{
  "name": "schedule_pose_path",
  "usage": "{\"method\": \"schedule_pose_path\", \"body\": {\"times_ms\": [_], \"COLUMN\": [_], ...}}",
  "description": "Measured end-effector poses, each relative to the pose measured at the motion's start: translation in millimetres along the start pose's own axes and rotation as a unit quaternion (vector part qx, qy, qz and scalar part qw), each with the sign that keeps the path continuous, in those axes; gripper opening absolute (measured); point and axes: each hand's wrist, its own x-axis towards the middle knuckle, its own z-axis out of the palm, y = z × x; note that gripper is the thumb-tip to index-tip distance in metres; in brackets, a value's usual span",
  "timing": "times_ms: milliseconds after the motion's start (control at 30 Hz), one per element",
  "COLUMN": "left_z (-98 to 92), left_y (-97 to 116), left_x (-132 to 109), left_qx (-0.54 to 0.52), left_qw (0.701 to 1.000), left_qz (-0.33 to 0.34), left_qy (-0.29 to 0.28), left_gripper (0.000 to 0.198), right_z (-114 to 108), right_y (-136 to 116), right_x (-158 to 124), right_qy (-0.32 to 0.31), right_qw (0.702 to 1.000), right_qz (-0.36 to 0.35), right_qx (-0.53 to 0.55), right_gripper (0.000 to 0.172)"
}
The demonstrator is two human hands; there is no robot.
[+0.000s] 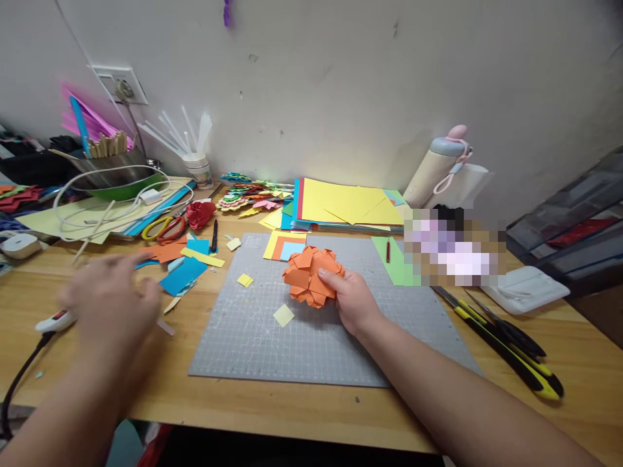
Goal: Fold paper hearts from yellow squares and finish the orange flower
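Note:
My right hand [357, 298] grips an orange folded-paper flower [304, 280] by its right edge, thumb on top, above the grey cutting mat [233, 347]. Motion blurs my left hand [111, 301], which is over the table left of the mat. Its fingers are too smeared to show whether they hold anything. Close to it lie orange paper scraps [168, 251] and blue paper pieces [182, 277]. On the mat rest a pale yellow paper square [283, 316], a small yellow square [245, 280] and layered square sheets [287, 246].
A yellow-black utility knife [511, 350] and black scissors [516, 334] lie at the right. Stacked coloured paper [350, 201] and a bottle [433, 168] are by the wall. At the left are scissors [165, 228], a black pen [215, 235], a bowl of sticks [109, 172] and a power strip [56, 322].

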Motion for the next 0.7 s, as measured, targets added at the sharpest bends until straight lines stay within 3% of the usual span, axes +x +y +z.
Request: {"method": "schedule_pose_path", "body": {"times_ms": [33,100,200,333,600,700], "left_z": [3.4,12.6,28.2,44.2,49.1,47.3], "left_y": [20.8,58.0,97.8,120.5,121.4,122.8], "left_x": [-1.8,-5.8,-12.2,-17.2,-22.5,-23.4], "left_qx": [-0.033,-0.156,-0.224,-0.197,-0.199,-0.208], "left_qw": [0.996,0.946,0.868,0.855,0.848,0.837], "left_qz": [0.066,0.183,0.241,0.265,0.242,0.246], "left_qy": [-0.06,-0.219,-0.372,-0.4,-0.428,-0.441], "left_gripper": [0.033,0.026,0.019,0.026,0.022,0.01], "right_z": [-0.3,-0.9,-1.5,-1.1,-0.2,-1.1], "right_y": [0.5,1.4,1.5,0.5,0.4,1.2], "right_x": [0.3,1.0,1.6,2.0,2.3,1.4], "right_qy": [-0.001,-0.002,0.001,0.011,0.017,0.016], "right_qw": [1.0,1.0,0.999,0.999,0.999,0.999], "right_qz": [-0.006,-0.018,-0.034,-0.047,-0.042,-0.045], "right_qx": [-0.001,-0.003,-0.004,-0.004,-0.015,-0.023], "right_gripper": [0.034,0.033,0.032,0.029,0.026,0.027]}}
